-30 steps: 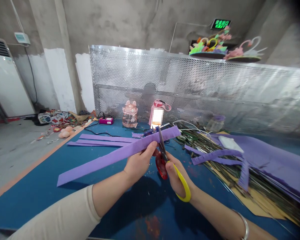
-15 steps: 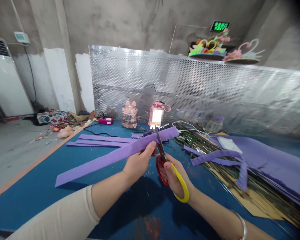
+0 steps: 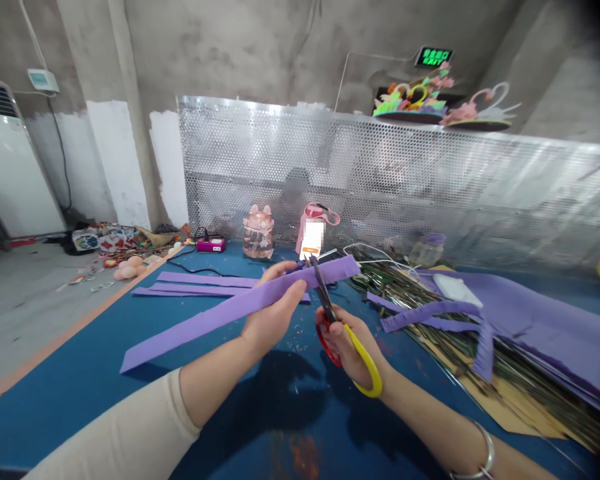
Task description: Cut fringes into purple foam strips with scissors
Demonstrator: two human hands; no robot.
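A long purple strip (image 3: 205, 327) slants up to the right above the table, pinched near its upper end by my left hand (image 3: 275, 310), thumb in front and fingers behind. My right hand (image 3: 353, 347) holds scissors (image 3: 365, 367) with one yellow and one red handle loop. Their dark blades (image 3: 323, 287) point up and cross the strip just right of my left thumb. Whether the blades have cut into it cannot be made out. More purple strips (image 3: 190, 285) lie flat on the table behind the held one.
On the blue table (image 3: 220, 427) stand a pink-lidded jar (image 3: 258, 233), a lit phone (image 3: 313, 237) and a magenta power block (image 3: 211, 244). To the right lie dark wire stems (image 3: 430, 320), curled purple strips (image 3: 435, 312) and a purple sheet (image 3: 545, 320). A perforated metal panel (image 3: 280, 153) rises behind.
The strip's lower left end has shifted a little to the right. My left fingers now show above the strip's far edge. The scissors' handle loops sit slightly closer together.
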